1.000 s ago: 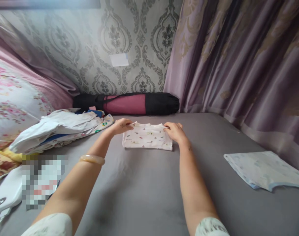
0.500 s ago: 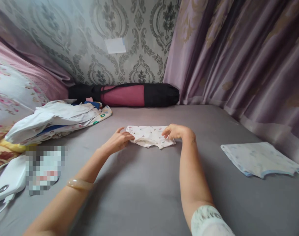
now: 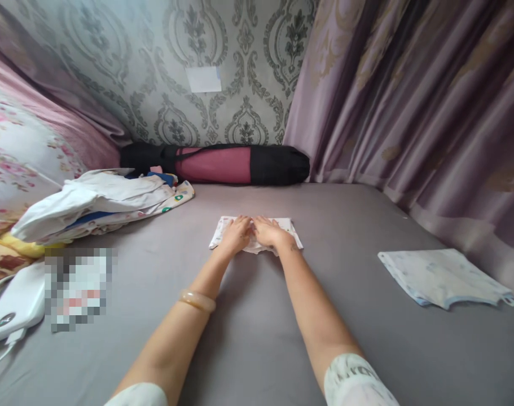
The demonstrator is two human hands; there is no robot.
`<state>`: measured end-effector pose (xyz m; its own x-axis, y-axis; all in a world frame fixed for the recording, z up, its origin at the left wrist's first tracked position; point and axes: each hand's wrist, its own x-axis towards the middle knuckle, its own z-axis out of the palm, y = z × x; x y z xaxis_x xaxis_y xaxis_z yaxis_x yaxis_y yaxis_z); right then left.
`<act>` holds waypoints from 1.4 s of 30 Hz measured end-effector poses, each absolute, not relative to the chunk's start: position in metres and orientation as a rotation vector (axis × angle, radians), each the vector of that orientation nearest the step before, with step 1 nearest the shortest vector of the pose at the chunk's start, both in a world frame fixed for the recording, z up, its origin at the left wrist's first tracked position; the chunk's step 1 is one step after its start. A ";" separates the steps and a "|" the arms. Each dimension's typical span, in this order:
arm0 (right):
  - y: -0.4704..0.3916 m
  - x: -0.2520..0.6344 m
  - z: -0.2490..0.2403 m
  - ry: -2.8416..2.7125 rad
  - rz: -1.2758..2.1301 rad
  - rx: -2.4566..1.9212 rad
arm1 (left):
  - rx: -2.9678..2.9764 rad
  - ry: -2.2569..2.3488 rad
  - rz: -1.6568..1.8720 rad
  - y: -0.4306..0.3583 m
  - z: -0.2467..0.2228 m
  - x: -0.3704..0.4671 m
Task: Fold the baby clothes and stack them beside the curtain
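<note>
Mostly, a grey sheet [image 3: 257,327] fills the lower and middle frame. A purple curtain [image 3: 367,101] with gold patterning hangs in pleats down the upper right, and wallpaper [image 3: 244,84] with dark grey scrollwork covers the upper middle. At the left edge bulges a white pillow [image 3: 20,152] printed with pink flowers. A long black and maroon bag [image 3: 214,164] lies along the foot of the wall, above the centre. Left of centre, a loose heap of clothes [image 3: 104,197], largely white, spreads beside the pillow. At the right lies a pale folded cloth [image 3: 443,276] edged in blue.

The small printed white garment [image 3: 290,228] lies folded on the sheet at the centre of the frame. The left hand [image 3: 238,232] and the right hand [image 3: 267,230] rest palm down on it, side by side, fingers extended and pointing away, pinching nothing. A white power bank [image 3: 22,296] with a cable plugged in sits at lower left. Smallest are a white card [image 3: 203,79] on the wallpaper and a pale bangle [image 3: 197,300] around the left forearm.
</note>
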<state>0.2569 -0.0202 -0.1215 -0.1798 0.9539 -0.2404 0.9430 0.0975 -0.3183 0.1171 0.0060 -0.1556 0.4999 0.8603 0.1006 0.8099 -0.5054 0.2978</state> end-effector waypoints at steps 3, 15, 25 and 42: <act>-0.020 0.249 -0.134 -2.274 0.631 -2.062 | 2.504 1.452 0.293 0.006 -0.174 0.121; -0.032 0.257 -0.164 -2.212 0.389 -1.944 | 2.545 1.503 0.228 -0.002 -0.170 0.122; -0.043 0.264 -0.169 -2.215 0.267 -1.986 | 2.593 1.485 0.207 -0.005 -0.181 0.123; -0.044 0.274 -0.169 -2.137 0.292 -2.066 | 2.546 1.612 0.141 -0.008 -0.174 0.122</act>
